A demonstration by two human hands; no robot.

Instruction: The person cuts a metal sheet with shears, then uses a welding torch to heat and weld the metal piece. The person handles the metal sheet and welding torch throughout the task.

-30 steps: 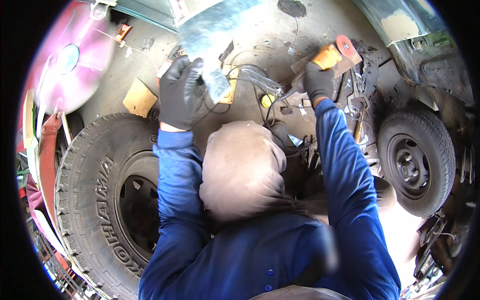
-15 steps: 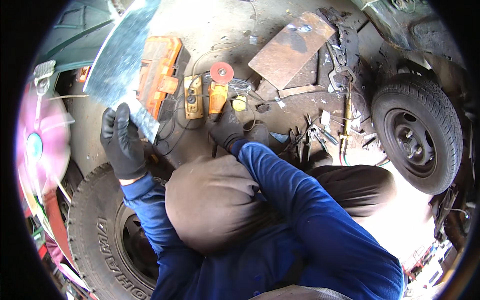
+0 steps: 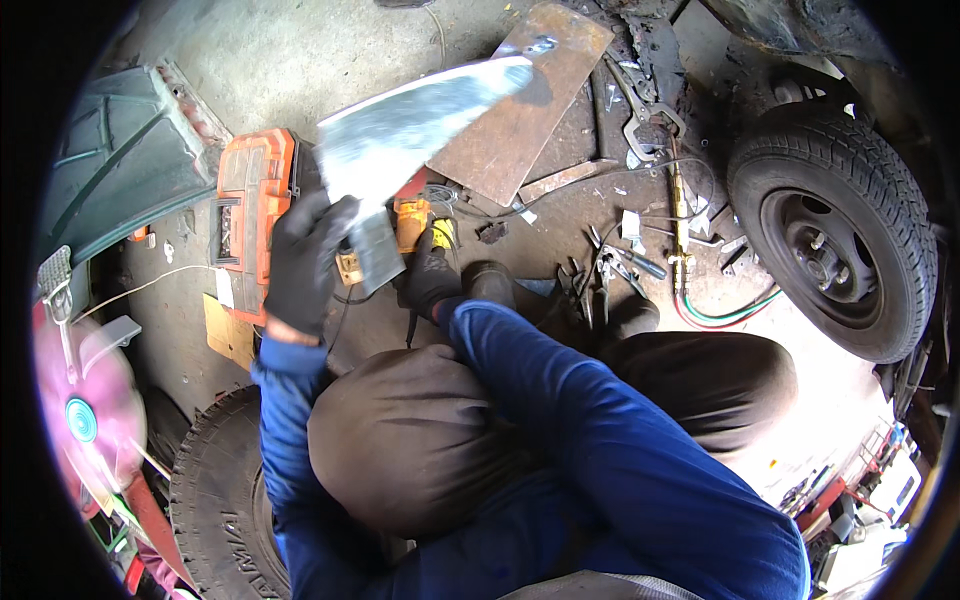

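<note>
My left hand (image 3: 305, 262), in a black glove, grips a curved piece of sheet metal (image 3: 395, 135) by its narrow tab. The sheet is held up to the front and right, its pointed end over a rusty steel plate (image 3: 490, 140). My right hand (image 3: 432, 276), gloved too, is closed round an orange angle grinder (image 3: 411, 220) low in front of my knees. The sheet covers much of the grinder's head, and only an edge of its red disc (image 3: 415, 185) shows. A yellow power strip (image 3: 349, 267) lies partly hidden behind the sheet's tab.
An orange toolbox (image 3: 262, 180) stands to the left, near a green panel (image 3: 110, 170) and a pink fan (image 3: 85, 420). Pliers (image 3: 597, 285), a locking clamp (image 3: 640, 120) and a brass torch (image 3: 681, 230) with hoses lie right. Wheels stand right (image 3: 840, 230) and left (image 3: 205, 490).
My left hand has swung the sheet metal rightward, from upright at the left to across the front, now covering part of the grinder. My view has also shifted; the grinder stays in my right hand.
</note>
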